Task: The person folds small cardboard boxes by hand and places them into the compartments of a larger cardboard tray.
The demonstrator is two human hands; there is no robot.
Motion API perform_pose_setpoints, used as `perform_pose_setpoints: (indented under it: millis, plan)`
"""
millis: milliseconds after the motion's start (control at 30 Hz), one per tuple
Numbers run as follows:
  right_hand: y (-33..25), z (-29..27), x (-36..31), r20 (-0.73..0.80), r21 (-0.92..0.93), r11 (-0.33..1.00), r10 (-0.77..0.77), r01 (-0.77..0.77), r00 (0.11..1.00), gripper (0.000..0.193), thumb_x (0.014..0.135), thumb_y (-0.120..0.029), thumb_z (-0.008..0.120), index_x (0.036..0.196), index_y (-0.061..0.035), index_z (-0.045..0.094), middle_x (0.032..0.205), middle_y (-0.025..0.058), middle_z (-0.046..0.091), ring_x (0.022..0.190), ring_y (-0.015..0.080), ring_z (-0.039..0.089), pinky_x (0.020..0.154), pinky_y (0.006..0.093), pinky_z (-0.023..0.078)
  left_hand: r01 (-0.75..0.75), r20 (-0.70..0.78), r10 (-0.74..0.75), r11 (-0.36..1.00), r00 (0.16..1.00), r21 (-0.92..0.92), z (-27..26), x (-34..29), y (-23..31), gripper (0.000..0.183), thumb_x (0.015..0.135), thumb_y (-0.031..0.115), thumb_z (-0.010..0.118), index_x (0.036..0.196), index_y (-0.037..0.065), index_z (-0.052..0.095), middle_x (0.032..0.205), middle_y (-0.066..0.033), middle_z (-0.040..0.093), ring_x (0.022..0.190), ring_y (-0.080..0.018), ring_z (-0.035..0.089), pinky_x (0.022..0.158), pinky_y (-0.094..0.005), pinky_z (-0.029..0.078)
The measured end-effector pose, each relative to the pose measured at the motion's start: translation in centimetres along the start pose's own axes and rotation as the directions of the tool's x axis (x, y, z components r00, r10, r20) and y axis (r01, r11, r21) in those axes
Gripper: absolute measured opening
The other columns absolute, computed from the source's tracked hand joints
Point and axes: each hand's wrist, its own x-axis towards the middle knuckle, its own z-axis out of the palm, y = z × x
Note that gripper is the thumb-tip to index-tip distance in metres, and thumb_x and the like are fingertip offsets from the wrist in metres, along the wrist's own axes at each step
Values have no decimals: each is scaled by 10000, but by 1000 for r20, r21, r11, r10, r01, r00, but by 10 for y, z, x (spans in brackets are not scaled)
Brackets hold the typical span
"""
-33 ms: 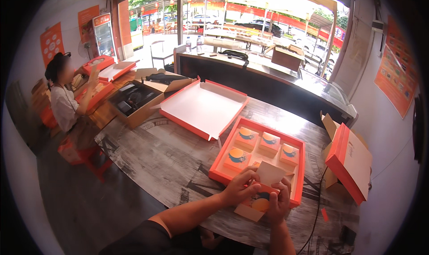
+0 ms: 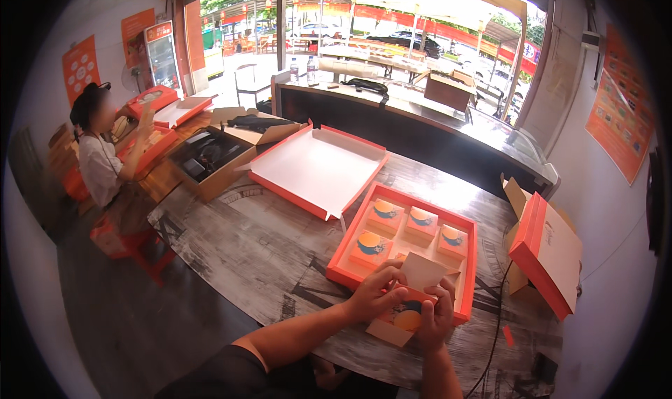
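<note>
Between my two hands is a small orange carton (image 2: 407,318) printed with a yellow disc and blue pattern. One pale flap (image 2: 423,271) stands up at its far end, and another flap (image 2: 390,332) sticks out at its near end. My left hand (image 2: 380,291) pinches its left side near the raised flap. My right hand (image 2: 437,312) grips the right side, thumb on the printed face. Just beyond lies a large shallow orange-red box (image 2: 337,264), partly hidden by my hands. Several similar small cartons (image 2: 421,220) sit inside it.
A large white-lined lid (image 2: 318,162) lies farther left, beside a cardboard box (image 2: 210,162) with black equipment. At right, another orange-and-white box (image 2: 546,255) leans tilted, with a black cable (image 2: 498,322) near it. A co-worker (image 2: 101,150) sits at the left among orange boxes. A counter (image 2: 420,112) runs behind.
</note>
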Motion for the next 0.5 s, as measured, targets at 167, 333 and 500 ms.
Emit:
perform_pose_setpoints:
  millis: [167, 333, 500]
  plan:
    - [-6, -1, 0, -19, 20, 999, 34, -33, 999, 340, 1020, -283, 685, 1182, 13, 648, 1380, 184, 505, 1241, 260, 540, 1035, 350, 446, 62, 21, -63, 998, 998, 22, 2, 1, 8, 257, 1027, 235, 666, 1168, 24, 623, 1422, -173, 536, 1229, -234, 563, 957, -340, 488]
    - [-6, 2, 1, -19, 13, 1000, 10, -10, 1000, 353, 1003, -246, 710, 1213, 33, 657, 1363, 177, 514, 1213, 250, 559, 994, 329, 478, 11, 31, -12, 1000, 999, 30, -5, 3, 9, 277, 1016, 192, 702, 1210, 6, 636, 1421, -117, 528, 1087, -113, 607, 754, -232, 542]
    - [-6, 0, 1, -22, 14, 999, 44, -44, 999, 328, 985, -215, 721, 1187, 41, 679, 1331, 164, 524, 1197, 244, 563, 990, 326, 480, 23, 27, -23, 999, 999, 33, -3, 4, 9, 266, 1008, 193, 709, 1188, 3, 663, 1402, -108, 553, 1074, -103, 607, 738, -222, 535]
